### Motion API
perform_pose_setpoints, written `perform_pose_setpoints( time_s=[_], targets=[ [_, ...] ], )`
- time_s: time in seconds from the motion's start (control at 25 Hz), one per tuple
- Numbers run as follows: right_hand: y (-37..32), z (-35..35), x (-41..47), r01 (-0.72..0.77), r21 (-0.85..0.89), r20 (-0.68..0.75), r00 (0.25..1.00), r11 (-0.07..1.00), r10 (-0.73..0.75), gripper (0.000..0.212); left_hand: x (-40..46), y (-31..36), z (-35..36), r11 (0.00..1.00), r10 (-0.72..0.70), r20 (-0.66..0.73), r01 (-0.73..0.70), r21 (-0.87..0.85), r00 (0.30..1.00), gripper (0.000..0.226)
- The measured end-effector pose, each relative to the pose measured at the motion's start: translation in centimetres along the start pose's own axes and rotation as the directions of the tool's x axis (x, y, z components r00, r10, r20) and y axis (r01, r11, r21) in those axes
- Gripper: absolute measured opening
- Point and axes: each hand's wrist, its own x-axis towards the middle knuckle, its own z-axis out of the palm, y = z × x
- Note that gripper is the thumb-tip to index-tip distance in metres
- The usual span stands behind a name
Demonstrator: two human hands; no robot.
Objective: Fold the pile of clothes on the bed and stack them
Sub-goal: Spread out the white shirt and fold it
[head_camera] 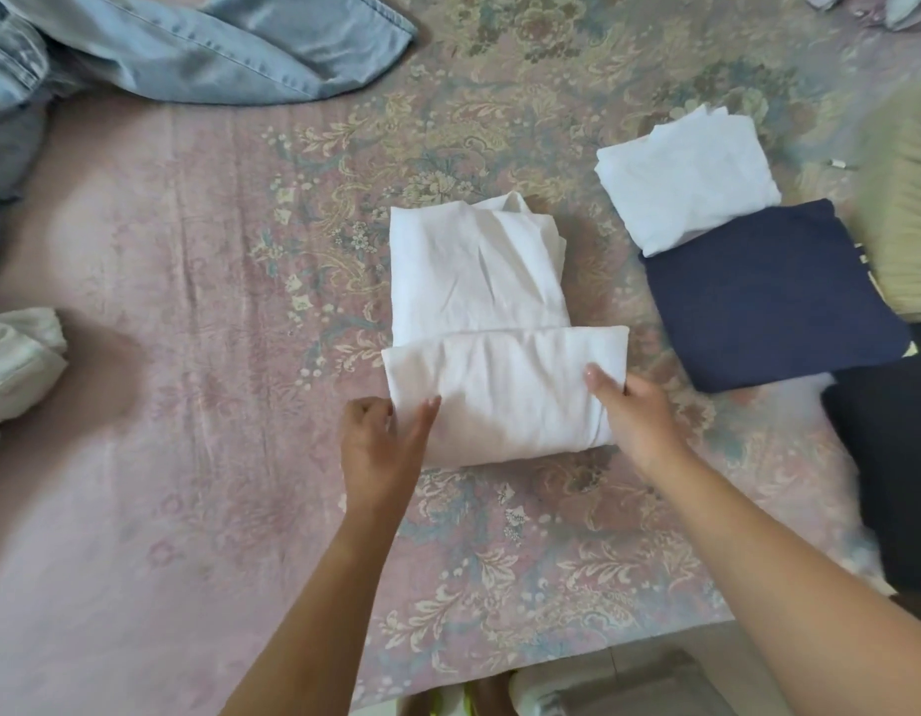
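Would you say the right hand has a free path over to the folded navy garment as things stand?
Probably yes. The right hand grips the white garment's right edge, and the folded navy garment lies just beyond it, with only bare bedspread between. It would have to let go first.

Both forearms bare, reaching fwd from bottom edge, converging slightly. Left hand (378,447) back-of-hand up, thumb extended fwd on top of the white garment (500,364), other fingers curled at its left edge, pinching it. Right hand (631,418) opposite, at the garment's right edge, thumb on top, fingers tucked under/behind, gripping. Wrists roughly straight, hands level w/ each other, apart by the fold's width.
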Motion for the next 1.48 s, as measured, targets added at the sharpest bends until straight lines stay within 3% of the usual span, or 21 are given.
perform_pose_setpoints(
  time_s=[0.08,0.16,0.44,0.6,0.72,0.8,0.84,0.88,0.92,0.96,1.0,1.04,1.08,1.16,1.28,1.36,1.4,1.44,1.48],
  targets=[
    [-0.5,0.8,-0.6,0.137,0.024,-0.137,0.982,0.99,-0.132,0.038,-0.6,-0.1,0.1,0.994,-0.036,-0.027,0.033,-0.108,0.999,0.034],
    [-0.4,1.9,-0.4,0.135,0.065,-0.135,0.983,0.989,-0.125,0.036,-0.5,0.3,0.5,0.98,-0.082,-0.058,0.07,-0.188,0.995,0.03],
    [0.7,2.9,2.0,0.043,-0.211,-0.163,0.983,0.977,-0.079,0.044,2.0,-0.1,2.0,0.998,-0.047,-0.052,0.049,0.033,0.998,0.026],
    [1.2,3.0,0.9,0.1,-0.129,-0.203,0.971,0.987,-0.125,0.042,0.9,-0.8,1.3,1.0,-0.013,-0.048,0.013,-0.005,0.999,0.026],
    [2.9,3.4,-0.7,-0.004,-0.125,-0.178,0.984,0.992,-0.019,0.039,-0.2,-2.4,1.6,0.973,-0.131,0.039,0.12,0.199,0.991,0.022],
    [4.1,3.0,-1.7,-0.01,-0.2,-0.229,0.973,0.98,-0.036,0.038,-0.7,-3.6,0.9,0.964,-0.09,0.056,0.073,0.256,0.994,0.023],
    [4.8,2.3,-2.3,0.084,-0.362,-0.253,0.95,0.928,-0.185,0.042,-1.0,-4.4,0.3,0.958,0.071,0.018,-0.074,0.279,0.997,0.033],
    [5.7,1.6,-2.6,0.242,-0.55,-0.185,0.899,0.8,-0.398,0.051,-1.3,-5.4,-0.3,0.899,0.305,0.013,-0.292,0.326,0.952,0.044],
    [6.8,0.8,-2.9,0.421,-0.707,0.012,0.811,0.568,-0.585,0.062,-1.8,-6.9,-0.8,0.737,0.553,0.073,-0.529,0.422,0.83,0.055],
    [8.0,0.1,-2.9,0.565,-0.769,0.26,0.704,0.299,-0.661,0.072,-2.0,-8.4,-1.2,0.517,0.713,0.207,-0.701,0.491,0.67,0.063],
    [8.8,-0.4,-2.7,0.647,-0.757,0.454,0.624,0.094,-0.637,0.078,-1.9,-9.4,-1.4,0.369,0.736,0.351,-0.777,0.509,0.579,0.071],
    [9.2,-0.7,-2.3,0.684,-0.729,0.554,0.575,-0.018,-0.603,0.081,-1.5,-10.0,-1.5,0.3,0.715,0.448,-0.814,0.498,0.537,0.075],
    [8.9,-0.8,-1.9,0.697,-0.715,0.595,0.565,-0.055,-0.572,0.078,-0.9,-10.1,-1.4,0.273,0.695,0.495,-0.828,0.49,0.522,0.073],
    [7.4,-0.9,-1.0,0.716,-0.696,0.617,0.562,-0.049,-0.551,0.064,0.3,-9.3,-1.3,0.257,0.71,0.484,-0.828,0.498,0.511,0.051],
    [5.6,-2.0,-0.4,0.825,-0.565,0.695,0.458,-0.028,-0.555,0.043,0.6,-7.4,-2.5,0.258,0.806,0.433,-0.898,0.357,0.404,0.021],
    [3.6,-2.9,-1.6,0.835,-0.504,0.726,0.548,0.22,-0.416,0.032,-0.4,-6.2,-4.4,0.305,0.799,0.496,-0.94,0.155,0.341,0.018],
    [1.7,-3.4,-2.6,0.756,-0.517,0.726,0.636,0.401,-0.263,0.027,-0.6,-5.2,-5.3,0.395,0.774,0.515,-0.916,0.064,0.37,0.017],
    [-0.5,-3.5,-3.2,0.619,-0.5,0.698,0.702,0.606,-0.142,0.019,-0.4,-3.4,-6.1,0.558,0.721,0.508,-0.829,-0.024,0.471,0.014],
    [-2.1,-3.4,-3.1,0.487,-0.408,0.614,0.772,0.772,-0.163,0.007,0.2,-1.7,-6.3,0.75,0.618,0.472,-0.651,-0.116,0.628,0.013]
  ],
)
